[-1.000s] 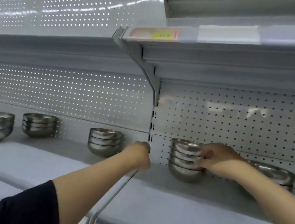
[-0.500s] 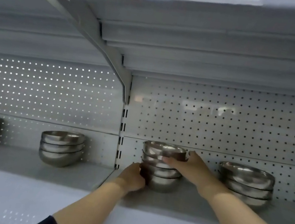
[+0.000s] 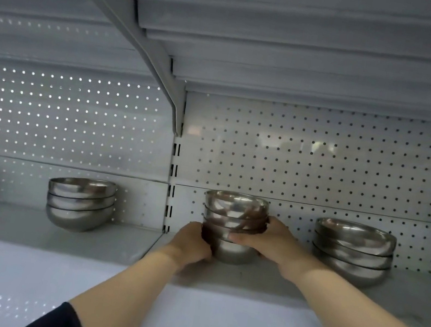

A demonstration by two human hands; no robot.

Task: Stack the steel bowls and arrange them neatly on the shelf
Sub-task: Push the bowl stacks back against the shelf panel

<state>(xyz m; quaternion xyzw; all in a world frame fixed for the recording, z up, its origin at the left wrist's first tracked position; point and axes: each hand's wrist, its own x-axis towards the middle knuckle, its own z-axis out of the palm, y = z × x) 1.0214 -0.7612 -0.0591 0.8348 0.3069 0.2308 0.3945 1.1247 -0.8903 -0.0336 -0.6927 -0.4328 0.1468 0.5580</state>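
On the shelf [image 3: 217, 279], both hands grip a stack of nested steel bowls [image 3: 234, 218].

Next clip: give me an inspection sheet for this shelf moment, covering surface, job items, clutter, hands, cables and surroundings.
Surface: grey metal shelf, bare in front of the stacks.
Job's things: held bowl stack upright on the shelf; left bowl stack leaning; right bowl stack upright; further stacks cut off at both edges.
Clutter: nothing seen.
Grippers: left hand and right hand grip the held stack from either side.
Cables: nothing seen.
Surroundings: perforated back panel, upper shelf bracket.
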